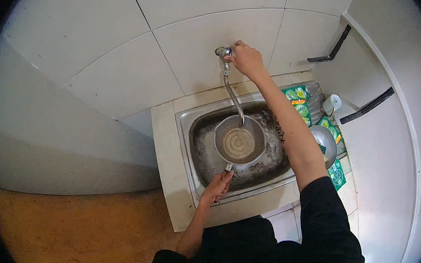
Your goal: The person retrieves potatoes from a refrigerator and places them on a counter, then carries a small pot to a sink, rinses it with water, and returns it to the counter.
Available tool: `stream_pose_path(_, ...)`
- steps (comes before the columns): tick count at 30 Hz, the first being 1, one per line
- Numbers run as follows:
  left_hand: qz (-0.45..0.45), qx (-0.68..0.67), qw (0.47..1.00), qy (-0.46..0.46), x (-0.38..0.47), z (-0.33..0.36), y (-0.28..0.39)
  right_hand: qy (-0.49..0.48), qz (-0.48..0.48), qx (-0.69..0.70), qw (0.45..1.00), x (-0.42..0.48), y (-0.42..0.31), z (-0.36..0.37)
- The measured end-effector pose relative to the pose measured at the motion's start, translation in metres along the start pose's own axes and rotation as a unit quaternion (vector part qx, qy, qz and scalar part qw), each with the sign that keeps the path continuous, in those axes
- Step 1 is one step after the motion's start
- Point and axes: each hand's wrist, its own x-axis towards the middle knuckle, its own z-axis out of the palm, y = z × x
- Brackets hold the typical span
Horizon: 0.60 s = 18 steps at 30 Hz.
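My left hand grips the handle of a metal saucepan, which is in the stainless steel sink. Concentric rings show on the pan's bottom; whether water covers them I cannot tell. Up at the wall, my right hand has its fingers around the knob of a chrome tap. A curved metal spout runs down from the tap, and its outlet end lies over the pan's far rim. My right forearm covers part of the sink's right side, where a dark wiry scourer partly shows.
Right of the sink, green printed packets lie on the ribbed drainboard. A metal bowl holds a partly hidden item, and a white mug stands near the wall. Black brackets project on the right. A pale wall closes the left.
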Motion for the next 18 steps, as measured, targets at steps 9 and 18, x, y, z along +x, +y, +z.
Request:
stream_pose_path(9, 0.005, -0.007, 1.000, 0.010, 0.008, -0.003, -0.012, 0.002, 0.001, 0.018, 1.000, -0.006, 0.000, 0.003)
stream_pose_path(18, 0.013, -0.030, 0.999, 0.003, 0.006, 0.001, -0.010, 0.001, -0.008, 0.002, 1.000, -0.006, 0.003, 0.003)
